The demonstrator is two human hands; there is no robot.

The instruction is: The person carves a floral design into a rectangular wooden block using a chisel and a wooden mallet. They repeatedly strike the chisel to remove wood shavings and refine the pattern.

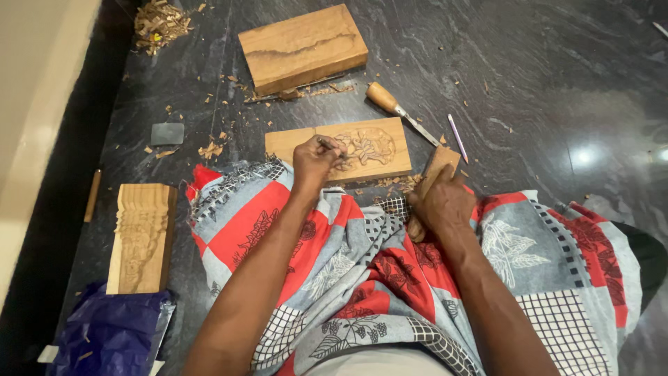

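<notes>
Gripping a thin carving tool [328, 145], the left hand [315, 161] has its fingers closed around the shaft, and the tip rests on the small carved wooden panel [365, 147]. That panel lies flat on the dark stone floor [543, 83], just beyond the person's knees, with a flower-like relief cut into its right half. The right hand [440, 203] has its fingers closed around a wooden mallet [433, 179], held low over the lap, right of the panel and not touching it.

A patterned cloth [362, 278] in red, grey and white covers the legs. On the floor past the panel lies a chisel with a wooden handle [398, 110], and beside it a thin pale pencil-like stick [457, 138]. A thicker plain wooden block [303, 47] sits farther off, with wood chips [161, 24] scattered near it. To the left lies a long carved piece of wood [141, 237], one end next to a blue plastic bag [111, 333].
</notes>
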